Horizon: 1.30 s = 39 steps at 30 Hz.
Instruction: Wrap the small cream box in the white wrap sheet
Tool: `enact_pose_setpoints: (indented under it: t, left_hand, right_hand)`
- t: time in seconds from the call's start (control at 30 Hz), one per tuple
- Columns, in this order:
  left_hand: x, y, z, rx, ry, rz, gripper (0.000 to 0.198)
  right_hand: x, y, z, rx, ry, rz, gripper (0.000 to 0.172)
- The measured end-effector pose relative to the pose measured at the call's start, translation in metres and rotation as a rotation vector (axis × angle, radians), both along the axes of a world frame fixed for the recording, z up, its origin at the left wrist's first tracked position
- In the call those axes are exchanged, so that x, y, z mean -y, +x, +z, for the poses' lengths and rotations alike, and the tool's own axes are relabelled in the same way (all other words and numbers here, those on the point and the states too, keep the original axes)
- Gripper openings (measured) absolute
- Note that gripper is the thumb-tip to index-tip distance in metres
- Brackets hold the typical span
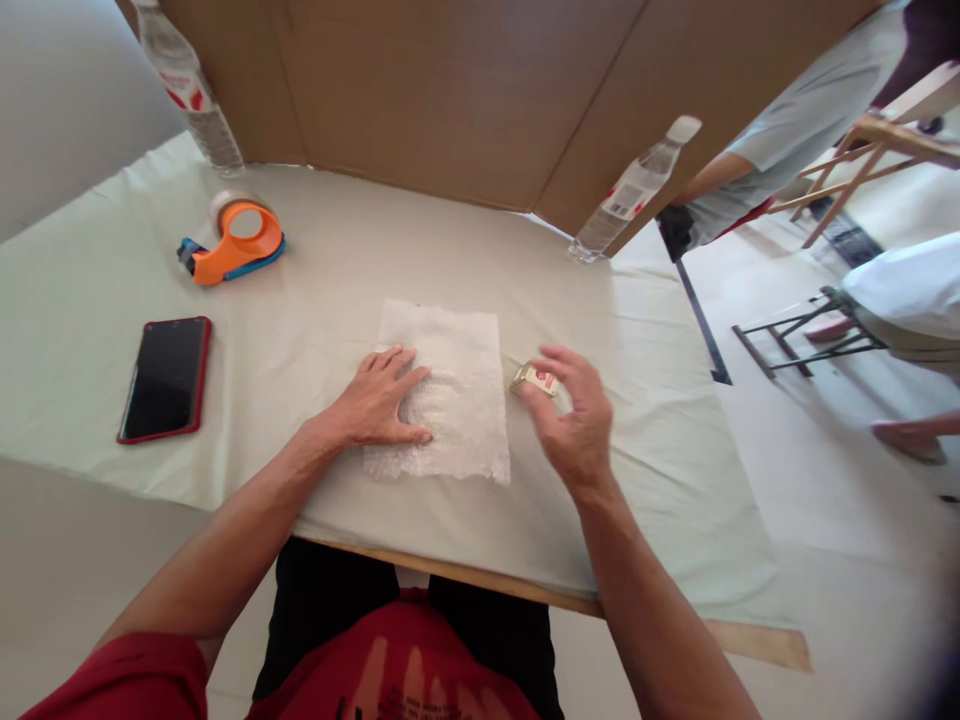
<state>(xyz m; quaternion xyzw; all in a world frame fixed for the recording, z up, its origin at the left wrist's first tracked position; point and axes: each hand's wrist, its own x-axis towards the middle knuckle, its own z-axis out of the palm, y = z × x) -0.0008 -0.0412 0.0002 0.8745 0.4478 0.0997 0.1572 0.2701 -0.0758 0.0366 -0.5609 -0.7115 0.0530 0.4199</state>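
A sheet of bubble wrap (457, 390) lies flat on the cloth-covered table in front of me. My left hand (382, 400) rests on its left side, palm down with the fingers spread, and holds nothing. Just beyond the sheet's right edge, my right hand (574, 415) curls its thumb and fingertips around a small pale-yellow box (541, 380) with red print. The fingers partly cover the box, and the hand is slightly blurred. I cannot tell whether the box touches the table.
A phone (166, 378) in a red case and an orange tape dispenser (244, 245) lie on the left. Plastic bottles (214, 135) (630, 195) stand by an upright cardboard panel (442, 95) at the back. People (806, 115) and folding stools (799, 330) are on the right.
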Motion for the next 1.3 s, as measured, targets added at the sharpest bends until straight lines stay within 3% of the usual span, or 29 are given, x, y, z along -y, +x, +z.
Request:
enact_pose_setpoints:
  t: [0.1, 0.17, 0.27, 0.4, 0.57, 0.67, 0.77, 1.0, 1.13, 1.3]
  left_hand:
    - [-0.001, -0.001, -0.001, 0.003, 0.017, 0.013, 0.093]
    - [-0.001, -0.003, -0.001, 0.001, 0.023, 0.026, 0.093]
    - [-0.003, -0.006, 0.001, -0.022, 0.018, 0.07, 0.095]
    - [-0.006, -0.009, 0.002, -0.041, 0.005, 0.113, 0.099]
    - [-0.005, -0.007, 0.005, 0.03, 0.065, 0.109, 0.089]
    - [-0.002, -0.003, 0.007, 0.155, 0.159, 0.055, 0.068]
    - [0.0, 0.0, 0.005, 0.185, 0.143, -0.006, 0.054]
    - [-0.002, 0.0, -0.001, 0.057, 0.045, -0.037, 0.071]
    - [-0.003, -0.001, 0.0, 0.055, 0.037, -0.033, 0.074]
    - [-0.004, -0.001, 0.002, 0.051, 0.036, -0.039, 0.072]
  right_hand:
    - [-0.002, -0.031, -0.003, 0.113, -0.143, 0.286, 0.027]
    - [-0.009, -0.043, -0.014, 0.191, -0.236, 0.354, 0.037]
    - [-0.023, -0.048, -0.033, 0.269, -0.301, 0.338, 0.049]
    - [-0.032, -0.042, -0.046, 0.301, -0.326, 0.285, 0.052]
    - [-0.03, -0.042, -0.049, 0.333, -0.316, 0.254, 0.051]
    - [-0.029, -0.045, -0.05, 0.343, -0.306, 0.245, 0.049]
    - [-0.029, -0.046, -0.05, 0.35, -0.304, 0.239, 0.049]
    - [-0.029, -0.046, -0.053, 0.328, -0.319, 0.239, 0.05]
    - [-0.029, -0.037, -0.045, 0.212, -0.208, 0.231, 0.04]
    - [-0.032, -0.003, -0.008, 0.086, -0.059, 0.083, 0.027]
